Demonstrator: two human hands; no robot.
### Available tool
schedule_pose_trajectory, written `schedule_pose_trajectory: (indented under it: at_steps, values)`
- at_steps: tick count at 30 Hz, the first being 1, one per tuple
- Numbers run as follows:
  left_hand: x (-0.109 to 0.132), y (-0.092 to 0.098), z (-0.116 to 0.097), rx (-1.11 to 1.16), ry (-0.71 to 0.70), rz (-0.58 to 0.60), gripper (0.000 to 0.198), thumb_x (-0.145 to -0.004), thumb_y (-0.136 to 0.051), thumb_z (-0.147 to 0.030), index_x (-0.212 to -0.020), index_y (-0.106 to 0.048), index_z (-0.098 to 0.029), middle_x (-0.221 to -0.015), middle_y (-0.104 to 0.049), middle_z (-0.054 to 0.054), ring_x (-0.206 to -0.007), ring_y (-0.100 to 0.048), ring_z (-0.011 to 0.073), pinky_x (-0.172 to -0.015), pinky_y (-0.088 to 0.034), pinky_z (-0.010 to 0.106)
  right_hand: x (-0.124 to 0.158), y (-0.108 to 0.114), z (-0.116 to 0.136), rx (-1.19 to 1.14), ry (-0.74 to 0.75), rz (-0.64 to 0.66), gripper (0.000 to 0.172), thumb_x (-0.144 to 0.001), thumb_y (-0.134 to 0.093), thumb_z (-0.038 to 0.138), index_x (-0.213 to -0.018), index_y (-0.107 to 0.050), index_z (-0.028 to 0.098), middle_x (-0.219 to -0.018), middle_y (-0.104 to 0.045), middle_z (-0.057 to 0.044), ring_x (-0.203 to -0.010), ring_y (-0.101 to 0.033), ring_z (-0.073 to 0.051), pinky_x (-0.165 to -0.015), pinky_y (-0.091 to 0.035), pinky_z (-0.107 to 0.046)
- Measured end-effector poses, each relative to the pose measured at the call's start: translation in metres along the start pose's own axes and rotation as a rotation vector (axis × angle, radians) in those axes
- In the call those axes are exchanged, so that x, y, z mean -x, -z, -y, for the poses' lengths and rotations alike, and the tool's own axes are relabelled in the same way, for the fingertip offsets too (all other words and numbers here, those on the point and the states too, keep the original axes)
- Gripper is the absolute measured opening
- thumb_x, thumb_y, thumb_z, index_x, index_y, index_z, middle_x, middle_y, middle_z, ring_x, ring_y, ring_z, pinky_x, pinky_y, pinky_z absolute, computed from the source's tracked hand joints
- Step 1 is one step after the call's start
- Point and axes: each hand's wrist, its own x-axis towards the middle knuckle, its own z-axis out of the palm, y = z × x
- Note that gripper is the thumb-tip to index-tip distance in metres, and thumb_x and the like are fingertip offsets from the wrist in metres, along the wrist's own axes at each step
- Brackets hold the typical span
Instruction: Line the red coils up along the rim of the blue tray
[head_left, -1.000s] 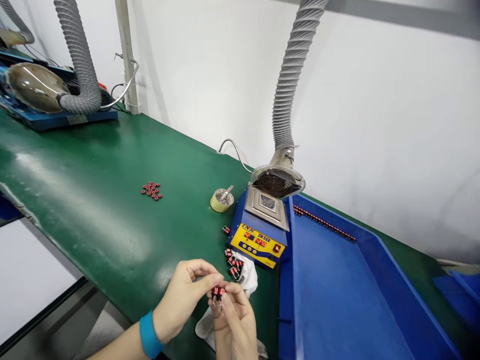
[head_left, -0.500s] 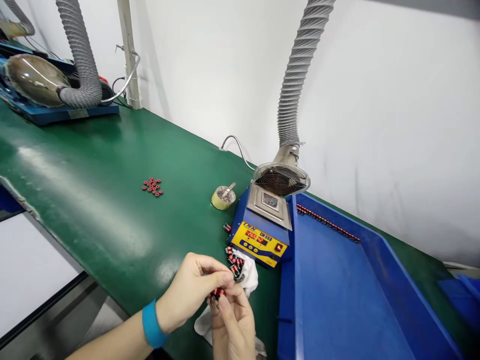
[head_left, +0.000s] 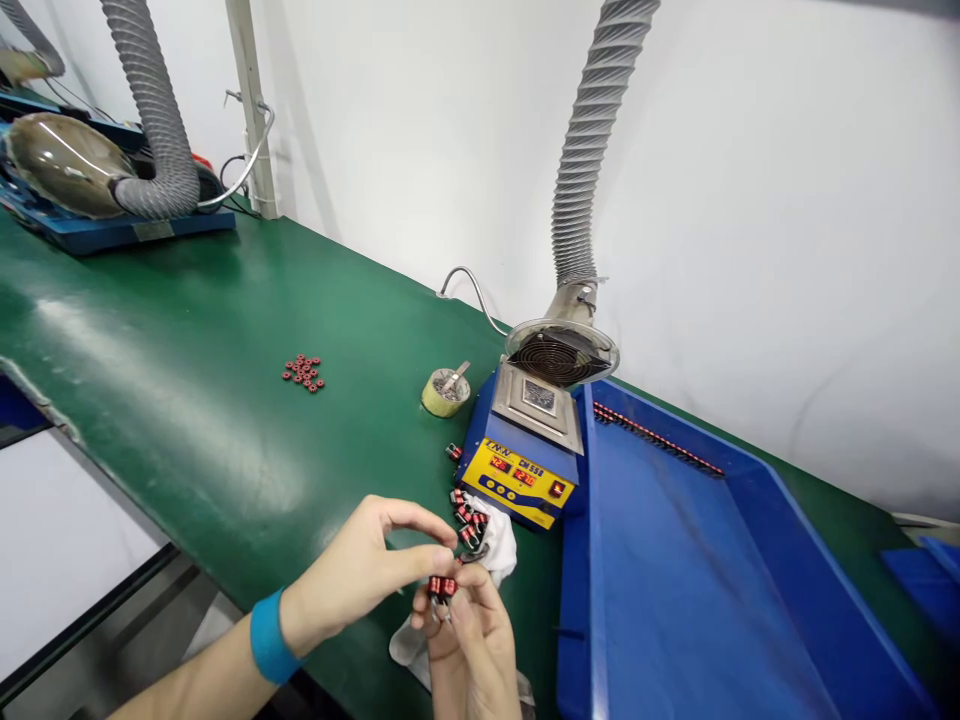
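Observation:
My right hand (head_left: 476, 640) holds small red-and-black wire-wound coils (head_left: 442, 588) with bare wire leads between thumb and fingers. At least two coils show side by side there. Just above them is my left hand (head_left: 390, 550), with a blue band on its wrist. Its thumb and forefinger are stretched out and slightly apart, the tips close to the held coils. Several more coils (head_left: 469, 518) lie beyond the fingers, beside and on a white cloth (head_left: 499, 545). One single coil (head_left: 454, 453) rests against the blue heated unit (head_left: 517, 480) with a yellow display panel.
A large blue tray (head_left: 596, 600) stands at right, with a row of coils (head_left: 660, 447) along its far wall. Red rings (head_left: 304, 372) lie on the green bench (head_left: 225, 400). A yellow round pot (head_left: 446, 393) stands beside the unit, under a fume hood (head_left: 562, 355).
My left thumb and forefinger have parted a little and drawn back left from the right fingers. The coils in my right hand are now more exposed. The unit's display digits differ.

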Motion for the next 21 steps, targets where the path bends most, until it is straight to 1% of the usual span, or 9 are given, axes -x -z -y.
schedule_pose_trajectory:
  at_steps: [2, 5, 8, 10, 12, 14, 15, 18, 21]
  values:
    - [-0.001, -0.004, 0.0, 0.052, 0.007, 0.029, 0.021, -0.069, -0.068, -0.029, -0.079, -0.065, -0.011, -0.062, -0.061, 0.001, -0.044, -0.053, 0.0101, -0.041, -0.046, 0.021, 0.0, 0.002, -0.001, 0.01, -0.001, 0.001, 0.023, -0.066, -0.077, 0.033, -0.074, -0.059, 0.021, -0.078, -0.063, 0.004, -0.055, -0.058, -0.006, -0.052, -0.048, -0.018]
    - [-0.004, -0.007, -0.004, -0.002, 0.007, 0.042, 0.013, -0.07, -0.065, -0.024, -0.071, -0.062, -0.012, -0.057, -0.059, -0.001, -0.041, -0.053, 0.0099, -0.04, -0.045, 0.02, -0.001, 0.003, -0.002, 0.015, 0.002, 0.001, 0.022, -0.066, -0.077, 0.031, -0.074, -0.06, 0.021, -0.077, -0.062, 0.004, -0.053, -0.057, -0.004, -0.052, -0.046, -0.015]
    - [-0.007, -0.005, -0.007, -0.111, -0.031, 0.043, 0.007, -0.071, -0.063, -0.02, -0.069, -0.063, -0.013, -0.061, -0.062, 0.0, -0.048, -0.059, 0.0113, -0.046, -0.048, 0.019, -0.002, 0.001, 0.0, 0.013, 0.006, -0.003, 0.021, -0.065, -0.078, 0.03, -0.075, -0.061, 0.022, -0.076, -0.062, 0.004, -0.054, -0.057, -0.005, -0.053, -0.046, -0.015]
    - [-0.01, -0.001, -0.006, -0.099, -0.155, -0.071, 0.007, -0.073, -0.064, -0.02, -0.073, -0.068, -0.014, -0.073, -0.069, 0.003, -0.069, -0.065, 0.0145, -0.063, -0.052, 0.019, -0.002, 0.0, 0.003, 0.012, 0.003, -0.011, 0.021, -0.065, -0.078, 0.031, -0.075, -0.062, 0.022, -0.077, -0.062, 0.004, -0.054, -0.058, -0.005, -0.053, -0.046, -0.016]
    - [-0.011, 0.008, 0.0, -0.003, -0.283, -0.25, 0.009, -0.074, -0.066, -0.024, -0.079, -0.07, -0.017, -0.084, -0.071, 0.004, -0.085, -0.065, 0.0158, -0.077, -0.051, 0.02, -0.001, 0.001, 0.008, 0.023, -0.009, -0.022, 0.02, -0.064, -0.079, 0.031, -0.074, -0.064, 0.022, -0.077, -0.062, 0.004, -0.054, -0.058, -0.006, -0.052, -0.046, -0.017]
    - [-0.01, 0.021, 0.011, 0.015, -0.337, -0.386, 0.012, -0.076, -0.065, -0.029, -0.083, -0.07, -0.02, -0.089, -0.072, 0.003, -0.089, -0.065, 0.0158, -0.081, -0.05, 0.02, -0.002, 0.005, 0.016, 0.056, -0.019, -0.031, 0.02, -0.064, -0.079, 0.031, -0.074, -0.065, 0.021, -0.078, -0.062, 0.002, -0.054, -0.057, -0.007, -0.051, -0.046, -0.019]
    - [-0.007, 0.028, 0.019, -0.053, -0.331, -0.412, 0.013, -0.077, -0.065, -0.031, -0.084, -0.07, -0.021, -0.09, -0.072, 0.003, -0.089, -0.065, 0.0157, -0.081, -0.05, 0.019, -0.003, 0.008, 0.022, 0.08, -0.018, -0.032, 0.021, -0.063, -0.079, 0.032, -0.075, -0.066, 0.02, -0.079, -0.063, 0.0, -0.054, -0.057, -0.008, -0.051, -0.047, -0.02]
    - [0.007, 0.05, 0.05, -0.453, -0.294, -0.32, 0.012, -0.078, -0.063, -0.032, -0.083, -0.071, -0.025, -0.088, -0.072, 0.001, -0.085, -0.066, 0.0159, -0.077, -0.05, 0.018, -0.013, 0.02, 0.055, 0.19, 0.024, -0.026, 0.029, -0.06, -0.081, 0.034, -0.081, -0.068, 0.019, -0.085, -0.064, -0.004, -0.055, -0.055, -0.009, -0.051, -0.046, -0.021]
    - [0.023, 0.063, 0.081, -0.739, -0.348, -0.203, 0.01, -0.075, -0.063, -0.032, -0.08, -0.072, -0.031, -0.07, -0.07, -0.002, -0.065, -0.065, 0.0158, -0.059, -0.051, 0.019, -0.035, 0.029, 0.107, 0.407, 0.084, -0.007, 0.035, -0.058, -0.082, 0.032, -0.088, -0.069, 0.018, -0.082, -0.065, -0.006, -0.057, -0.054, -0.01, -0.05, -0.045, -0.021]
